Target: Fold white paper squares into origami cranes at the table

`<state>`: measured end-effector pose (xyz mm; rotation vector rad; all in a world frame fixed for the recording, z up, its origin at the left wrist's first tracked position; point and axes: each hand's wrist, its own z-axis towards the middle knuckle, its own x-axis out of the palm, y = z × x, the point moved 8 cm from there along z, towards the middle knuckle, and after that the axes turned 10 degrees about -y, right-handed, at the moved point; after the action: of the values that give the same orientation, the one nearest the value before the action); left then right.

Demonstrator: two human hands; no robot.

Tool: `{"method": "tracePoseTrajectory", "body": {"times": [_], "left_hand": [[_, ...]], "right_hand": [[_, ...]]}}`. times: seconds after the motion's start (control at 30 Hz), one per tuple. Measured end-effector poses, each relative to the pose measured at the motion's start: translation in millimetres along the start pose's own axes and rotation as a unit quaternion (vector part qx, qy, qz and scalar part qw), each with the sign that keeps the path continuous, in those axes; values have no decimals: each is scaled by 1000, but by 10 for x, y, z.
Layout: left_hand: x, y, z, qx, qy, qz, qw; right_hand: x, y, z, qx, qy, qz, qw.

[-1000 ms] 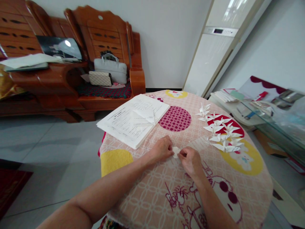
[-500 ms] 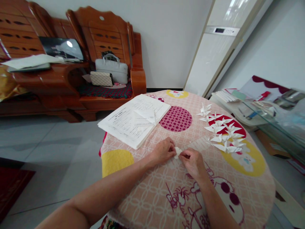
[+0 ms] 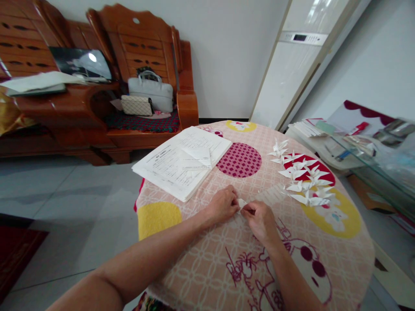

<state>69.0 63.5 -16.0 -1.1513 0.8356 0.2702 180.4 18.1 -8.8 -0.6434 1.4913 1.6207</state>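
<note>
A small folded piece of white paper (image 3: 242, 203) lies on the patterned tablecloth (image 3: 227, 268) of a round table. My left hand (image 3: 223, 203) pinches its left side with curled fingers. My right hand (image 3: 259, 219) pinches its right side, fingers closed. Both hands rest low on the cloth and almost meet over the paper, hiding most of it. Several finished white paper cranes (image 3: 301, 181) lie in a loose row on the cloth to the right, a short way from my right hand.
A stack of printed sheets (image 3: 181, 162) lies at the table's far left edge. Wooden chairs (image 3: 142, 56) with a grey bag (image 3: 151, 95) stand behind. A tall white appliance (image 3: 292, 69) stands at the back. A glass-topped stand with papers (image 3: 350, 147) is on the right.
My hands have stayed on the small paper, the fingers drawing slightly closer together. The view has shifted a little.
</note>
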Motion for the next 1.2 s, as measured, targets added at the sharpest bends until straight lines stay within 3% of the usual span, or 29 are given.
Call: {"method": "tracePoseTrajectory", "body": {"times": [0.17, 0.6, 1.2], "left_hand": [[5, 17, 3, 4, -9, -5, 1000], [0, 29, 1, 9, -8, -2, 1000], [-73, 17, -16, 1, -2, 0, 1000]], "right_hand": [[20, 31, -19, 3, 16, -21, 1000], [22, 114, -7, -89, 48, -129, 987], [2, 40, -15, -36, 27, -76, 996]]}}
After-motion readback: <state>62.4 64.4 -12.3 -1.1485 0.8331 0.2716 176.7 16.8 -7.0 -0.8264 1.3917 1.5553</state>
